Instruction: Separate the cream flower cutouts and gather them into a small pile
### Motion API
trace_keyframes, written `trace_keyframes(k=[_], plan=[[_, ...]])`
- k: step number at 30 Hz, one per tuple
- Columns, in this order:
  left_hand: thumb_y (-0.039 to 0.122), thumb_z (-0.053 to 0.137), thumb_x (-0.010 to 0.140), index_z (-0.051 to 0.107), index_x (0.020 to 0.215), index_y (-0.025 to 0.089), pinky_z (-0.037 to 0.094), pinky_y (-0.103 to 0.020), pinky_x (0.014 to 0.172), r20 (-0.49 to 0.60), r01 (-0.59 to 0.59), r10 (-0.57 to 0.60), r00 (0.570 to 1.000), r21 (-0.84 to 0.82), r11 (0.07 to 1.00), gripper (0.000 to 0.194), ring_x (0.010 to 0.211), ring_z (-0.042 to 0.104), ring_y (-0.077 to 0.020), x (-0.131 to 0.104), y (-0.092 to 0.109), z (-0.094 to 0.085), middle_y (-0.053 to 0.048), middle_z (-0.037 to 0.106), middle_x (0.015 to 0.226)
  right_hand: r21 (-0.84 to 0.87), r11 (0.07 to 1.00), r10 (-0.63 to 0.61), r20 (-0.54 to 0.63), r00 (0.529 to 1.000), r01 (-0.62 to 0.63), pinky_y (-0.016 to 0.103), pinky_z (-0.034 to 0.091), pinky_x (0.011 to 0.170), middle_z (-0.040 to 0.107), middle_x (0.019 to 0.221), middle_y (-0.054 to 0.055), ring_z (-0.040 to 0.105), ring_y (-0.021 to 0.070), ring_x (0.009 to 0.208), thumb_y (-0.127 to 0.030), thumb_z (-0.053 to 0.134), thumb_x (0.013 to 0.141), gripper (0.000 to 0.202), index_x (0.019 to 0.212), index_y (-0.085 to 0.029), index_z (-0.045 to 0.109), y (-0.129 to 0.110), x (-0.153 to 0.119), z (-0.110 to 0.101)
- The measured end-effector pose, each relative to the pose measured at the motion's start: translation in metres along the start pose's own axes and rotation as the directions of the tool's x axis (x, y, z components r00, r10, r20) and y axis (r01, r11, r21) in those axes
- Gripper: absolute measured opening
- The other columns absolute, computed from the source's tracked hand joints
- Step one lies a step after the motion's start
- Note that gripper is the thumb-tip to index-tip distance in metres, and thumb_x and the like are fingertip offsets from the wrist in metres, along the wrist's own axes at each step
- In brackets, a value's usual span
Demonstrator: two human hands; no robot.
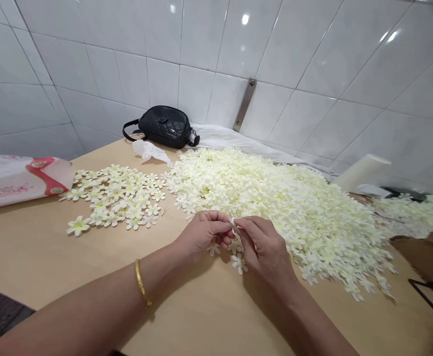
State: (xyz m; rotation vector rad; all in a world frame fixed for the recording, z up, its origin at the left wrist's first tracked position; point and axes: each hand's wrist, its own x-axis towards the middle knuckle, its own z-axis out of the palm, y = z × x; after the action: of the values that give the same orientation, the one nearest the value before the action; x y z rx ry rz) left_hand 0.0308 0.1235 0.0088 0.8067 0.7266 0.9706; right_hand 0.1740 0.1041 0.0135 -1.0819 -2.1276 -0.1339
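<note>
White flower piece point(233, 225), mostly hidden: your left hand point(202, 233) and right hand point(266, 243) pinch it in front of the flower pile point(275, 193). Press lightly to avoid creasing it.

fingers point(219, 227) hide most of the small white piece point(233, 222).
</note>
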Motion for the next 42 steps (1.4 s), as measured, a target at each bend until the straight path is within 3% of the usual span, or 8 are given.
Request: trace_keyframes(k=[8, 14, 21, 29, 33, 37, 42], plan=[[0.012, 0.059, 0.068, 0.056, 0.069, 0.009, 0.040, -0.020, 0.051, 0.093, 0.026, -0.023, 0.995, -0.034, 0.999, 0.004, 0.048, 0.052, -0.0076, 0.001, 0.001, -0.004, -0.004, 0.060, 0.059, 0.077, 0.996, 0.029, 0.052, 0.998, -0.033, 0.027, 0.041, 0.065, 0.059, 0.076, 0.005, 0.051, 0.0160, 0.072, -0.005, 0.039, 0.076, 0.023, 0.085, -0.017, 0.057, 0.004, -0.006, -0.002], [0.011, 0.062, 0.066, 0.056, 0.068, 0.009, 0.041, -0.020, 0.052, 0.087, 0.030, -0.028, 0.996, -0.014, 0.999, 0.006, 0.049, 0.053, -0.0077, -0.001, 0.004, 0.002, -0.004, 0.059, 0.060, 0.062, 0.996, 0.063, 0.047, 0.997, -0.066, 0.027, 0.041, 0.064, 0.058, 0.076, 0.005, 0.051, 0.0157, 0.070, -0.002, 0.037, 0.074, 0.026, 0.085, -0.016, 0.056, 0.007, -0.008, 0.002], [0.025, 0.065, 0.066, 0.056, 0.062, 0.009, 0.040, -0.022, 0.049, 0.042, 0.022, -0.026, 0.999, 0.097, 0.995, 0.019, 0.046, 0.052, -0.0082, 0.000, 0.001, -0.001, -0.005, 0.058, 0.057, 0.018, 1.000, -0.022, 0.018, 1.000, 0.021, 0.030, 0.040, 0.068, 0.057, 0.076, 0.007, 0.049, 0.0182, 0.075, -0.005, 0.037, 0.076, 0.023, 0.083, -0.014, 0.056, 0.005, -0.007, 0.006], [0.018, 0.061, 0.069, 0.057, 0.064, 0.008, 0.043, -0.022, 0.052, 0.103, 0.053, -0.052, 0.993, -0.002, 0.999, 0.012, 0.049, 0.054, -0.0087, 0.001, -0.001, -0.002, -0.005, 0.059, 0.060, 0.204, 0.940, 0.269, 0.045, 0.962, -0.272, 0.023, 0.040, 0.058, 0.057, 0.066, 0.000, 0.052, 0.0120, 0.061, -0.014, 0.039, 0.082, 0.018, 0.080, -0.018, 0.057, 0.000, -0.006, 0.003], [0.016, 0.057, 0.071, 0.056, 0.063, 0.009, 0.043, -0.021, 0.051, 0.109, 0.041, -0.036, 0.993, -0.045, 0.998, 0.010, 0.049, 0.054, -0.0089, 0.001, -0.001, -0.003, -0.005, 0.059, 0.058, 0.218, 0.950, 0.215, 0.063, 0.975, -0.224, 0.025, 0.042, 0.065, 0.059, 0.077, 0.002, 0.054, 0.0137, 0.070, -0.015, 0.040, 0.083, 0.018, 0.085, -0.018, 0.058, -0.003, -0.005, 0.001], [0.017, 0.056, 0.072, 0.053, 0.059, 0.010, 0.037, -0.017, 0.044, 0.078, 0.011, -0.013, 0.997, 0.019, 1.000, 0.015, 0.041, 0.049, -0.0058, 0.000, 0.001, -0.003, -0.002, 0.056, 0.052, 0.188, 0.974, 0.123, 0.043, 0.991, -0.129, 0.029, 0.042, 0.073, 0.060, 0.085, 0.006, 0.053, 0.0165, 0.081, -0.014, 0.039, 0.083, 0.021, 0.092, -0.017, 0.058, -0.004, -0.006, 0.001], [0.021, 0.056, 0.073, 0.053, 0.061, 0.012, 0.035, -0.016, 0.042, 0.089, -0.012, 0.006, 0.996, 0.069, 0.998, 0.016, 0.039, 0.047, -0.0048, 0.000, 0.001, -0.004, -0.001, 0.056, 0.051, 0.227, 0.962, 0.145, 0.049, 0.988, -0.153, 0.028, 0.044, 0.069, 0.060, 0.083, 0.006, 0.054, 0.0162, 0.077, -0.014, 0.039, 0.083, 0.022, 0.091, -0.018, 0.058, -0.005, -0.007, 0.001]])
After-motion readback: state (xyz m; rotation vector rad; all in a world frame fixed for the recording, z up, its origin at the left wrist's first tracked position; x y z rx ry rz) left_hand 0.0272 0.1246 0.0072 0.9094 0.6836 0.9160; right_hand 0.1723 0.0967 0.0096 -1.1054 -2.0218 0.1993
